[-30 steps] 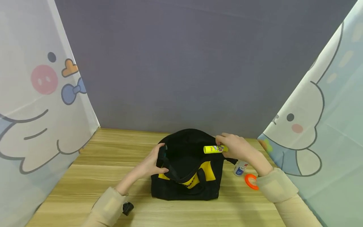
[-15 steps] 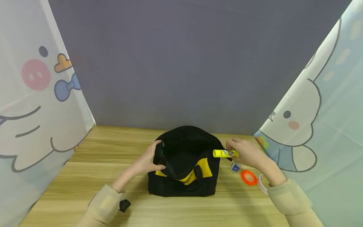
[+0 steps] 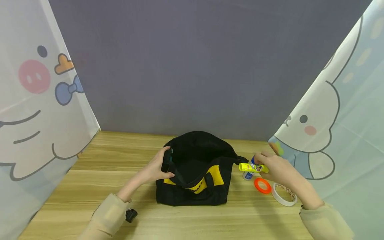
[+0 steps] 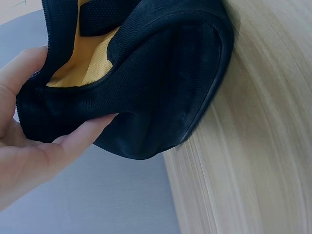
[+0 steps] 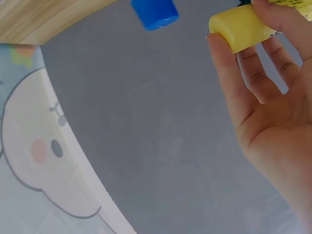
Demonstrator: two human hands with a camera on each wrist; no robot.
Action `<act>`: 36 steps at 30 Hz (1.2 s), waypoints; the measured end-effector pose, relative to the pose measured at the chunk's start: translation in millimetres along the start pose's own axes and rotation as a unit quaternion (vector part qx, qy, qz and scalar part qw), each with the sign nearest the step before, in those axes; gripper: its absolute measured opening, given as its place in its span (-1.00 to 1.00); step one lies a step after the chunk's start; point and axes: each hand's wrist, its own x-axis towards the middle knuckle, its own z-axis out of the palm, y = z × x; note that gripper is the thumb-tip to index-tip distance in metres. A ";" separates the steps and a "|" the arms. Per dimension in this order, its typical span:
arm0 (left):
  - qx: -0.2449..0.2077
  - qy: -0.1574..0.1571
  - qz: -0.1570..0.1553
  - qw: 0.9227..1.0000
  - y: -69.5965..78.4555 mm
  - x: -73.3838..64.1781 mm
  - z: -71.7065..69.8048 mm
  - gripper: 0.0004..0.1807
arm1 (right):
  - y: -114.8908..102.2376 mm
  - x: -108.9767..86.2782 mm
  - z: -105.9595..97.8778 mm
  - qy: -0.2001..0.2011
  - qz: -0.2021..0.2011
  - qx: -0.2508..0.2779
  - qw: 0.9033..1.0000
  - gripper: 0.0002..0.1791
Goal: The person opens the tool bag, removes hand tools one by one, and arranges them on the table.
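A black and yellow fabric bag (image 3: 192, 197) stands unzipped on the table, its dark mouth gaping upward. My left hand (image 3: 153, 170) grips the left end of the bag's opening, thumb in front and fingers behind; the left wrist view shows the black fabric (image 4: 146, 83) folded in that grasp. To the right of the bag, my right hand (image 3: 277, 169) pinches a yellow glue stick (image 3: 247, 167) held sideways above the table. Right behind it is a small white bottle (image 3: 247, 176) with a blue cap (image 5: 155, 13), partly hidden by the stick and fingers.
An orange ring (image 3: 262, 185) and a white tape roll (image 3: 282, 199) lie right of the bag. A small black object (image 3: 131, 215) sits by the left sleeve. Grey cloth (image 3: 186, 66) closes off the back, with cartoon-printed curtains (image 3: 318, 133) at both sides.
My right hand has carried the glue stick rightward, away from the bag's opening to beside the bottle. The white tape roll has come into view. My left hand keeps its hold on the bag.
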 end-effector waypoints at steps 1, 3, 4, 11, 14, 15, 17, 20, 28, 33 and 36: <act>0.002 0.000 0.001 1.000 0.0 0.0 -0.4 0.13 | 1.2 -2.5 0.3 -0.002 0.002 -0.004 1.000 -0.56; 0.001 0.001 0.002 1.000 0.2 0.0 -0.9 0.13 | 2.8 -7.7 1.3 -0.011 0.011 -0.006 1.000 -0.56; 0.001 0.000 0.001 1.000 0.3 0.1 -1.1 0.13 | 3.5 -9.9 2.4 -0.015 0.015 -0.008 1.000 -0.56; -0.003 0.001 0.000 1.000 0.1 0.0 -2.3 0.12 | 5.4 -18.8 20.8 -0.040 0.022 -0.022 0.999 -0.54; -0.002 0.004 0.003 1.000 -0.4 -0.5 -2.8 0.11 | 3.6 -20.4 30.9 -0.040 0.019 -0.033 0.999 -0.54; -0.001 0.004 0.006 1.000 -0.5 -0.6 -2.9 0.11 | 2.9 -20.9 34.5 -0.040 0.018 -0.038 0.998 -0.54; -0.001 0.005 0.006 1.000 0.3 -0.8 -3.1 0.10 | 1.2 -22.0 41.4 -0.046 0.017 -0.047 0.998 -0.53; -0.002 0.003 0.005 1.000 0.9 -1.0 -2.9 0.10 | 0.0 -23.5 51.1 -0.050 0.016 -0.063 0.997 -0.53; 0.002 0.004 0.014 1.000 0.1 -0.7 -1.9 0.10 | 1.6 -24.7 60.7 -0.057 0.013 -0.087 0.994 -0.52; 0.001 0.001 0.012 1.000 -1.1 -0.3 -1.8 0.10 | 5.0 -22.6 60.7 -0.069 0.017 -0.070 0.995 -0.53; 0.000 0.000 0.009 1.000 -1.3 -0.4 -1.7 0.10 | 6.3 -20.7 60.5 -0.075 0.020 -0.063 0.995 -0.53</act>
